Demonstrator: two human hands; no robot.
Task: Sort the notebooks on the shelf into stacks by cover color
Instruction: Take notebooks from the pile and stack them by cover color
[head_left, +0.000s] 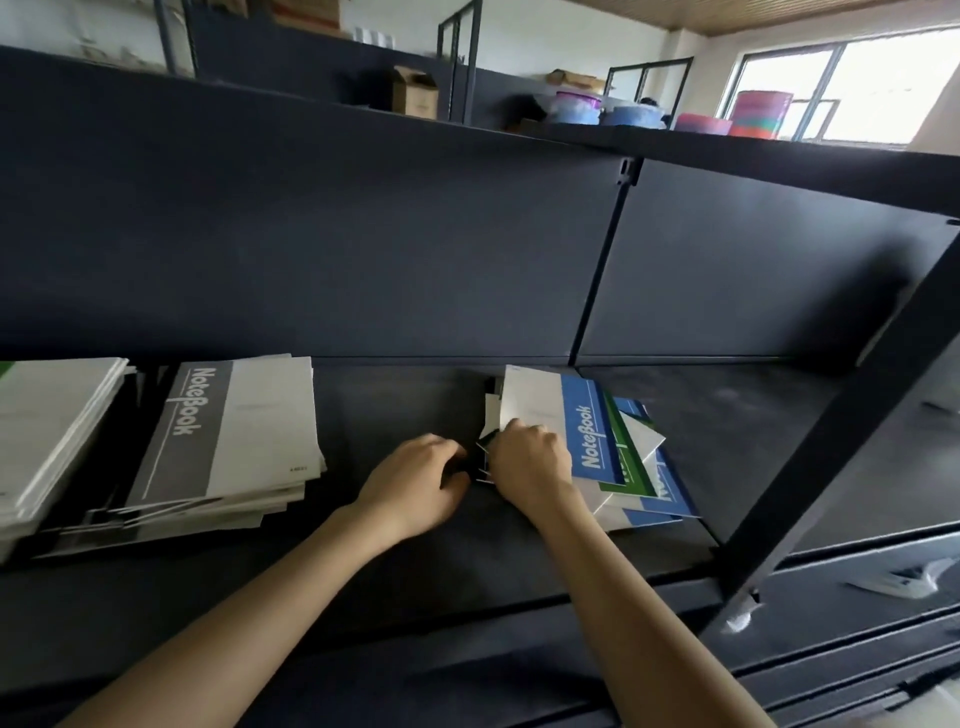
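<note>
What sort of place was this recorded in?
Probably a stockroom or shop storage area: dark metal shelving holds piles of notebooks, and a cardboard box and stacked plastic tubs sit higher up.

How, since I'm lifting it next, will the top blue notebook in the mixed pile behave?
Probably floppy: the blue notebook looks thin and soft-covered, so it may sag if lifted by one edge. Likely light. It lies atop a splayed pile, so a push could shift the green notebook beneath too.
</note>
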